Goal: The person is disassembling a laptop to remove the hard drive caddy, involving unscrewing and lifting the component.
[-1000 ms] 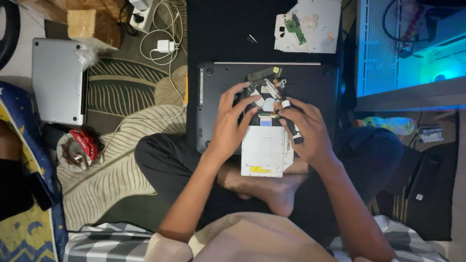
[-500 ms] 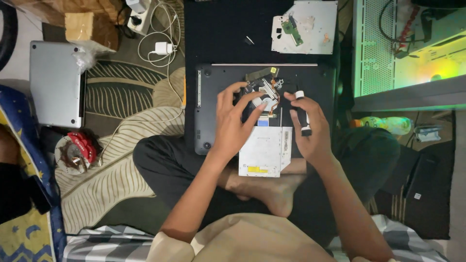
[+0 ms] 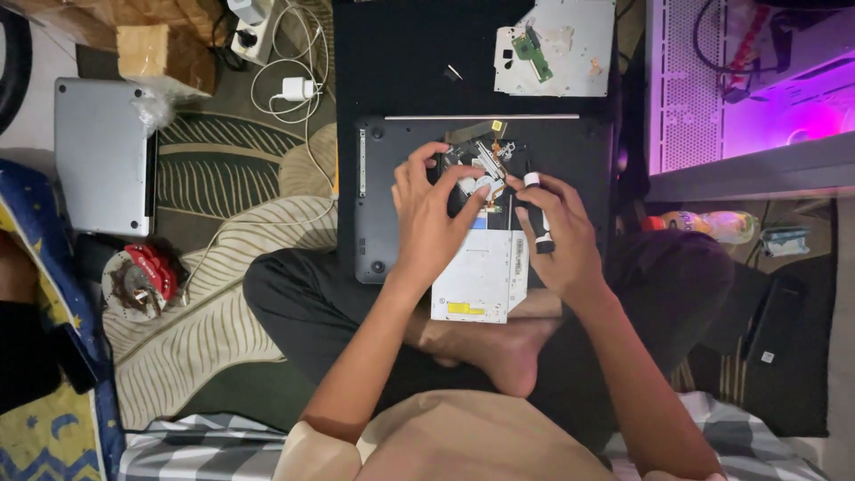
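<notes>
A dark laptop base (image 3: 383,196) lies upside down on a black mat (image 3: 401,62) in front of my crossed legs, with a silver optical drive (image 3: 481,281) slid partly out toward me. My left hand (image 3: 432,214) rests on the base, its fingertips on the small metal parts and cables (image 3: 481,160) in the opened area. My right hand (image 3: 557,232) grips a black screwdriver with a white cap (image 3: 537,209), held upright just right of those parts.
A bare metal plate with a green circuit board (image 3: 552,44) lies at the mat's far end. A closed silver laptop (image 3: 102,156), a white charger and cable (image 3: 294,89), a red tape holder (image 3: 142,281) and a lit computer case (image 3: 757,89) surround me.
My right hand has drawn back slightly from the opened area with the screwdriver upright. The left fingers shifted over the small parts. The case light turned from blue through green to purple.
</notes>
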